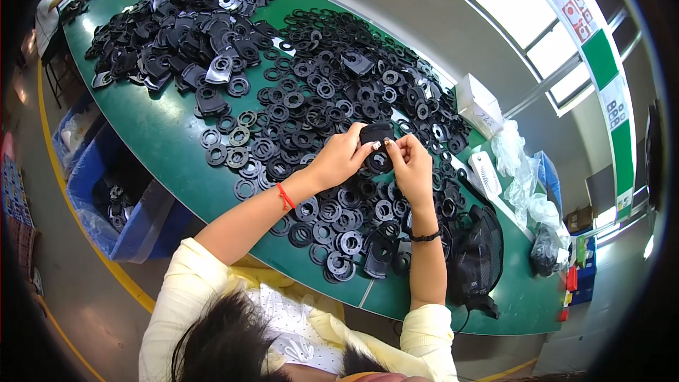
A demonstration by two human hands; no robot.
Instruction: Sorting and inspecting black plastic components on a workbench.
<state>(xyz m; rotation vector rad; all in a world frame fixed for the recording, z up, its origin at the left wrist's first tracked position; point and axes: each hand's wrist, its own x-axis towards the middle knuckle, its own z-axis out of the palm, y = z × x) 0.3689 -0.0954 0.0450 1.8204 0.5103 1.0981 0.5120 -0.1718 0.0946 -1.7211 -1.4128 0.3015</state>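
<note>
Both my hands meet over the pile, around a black plastic part [377, 133] with a flat tab and a round ring end. My left hand [344, 152] pinches it from the left side, thumb on its face. From the right, my right hand [410, 163] has its thumb and forefinger closed at the part's edge. Below and around them lie many loose black rings [325, 212], some stacked or overlapping. A similar tabbed part [378, 255] rests near the table's front edge. My fingers hide some of the held part.
A big heap of black tabbed parts [177, 35] covers the far left of the green table [170, 163]. On the right are a black mesh bag [477, 251], a white device [485, 174], a white box [478, 105] and clear plastic bags [520, 170]. Blue lined bins [134, 219] stand left; another person [48, 21] works far left.
</note>
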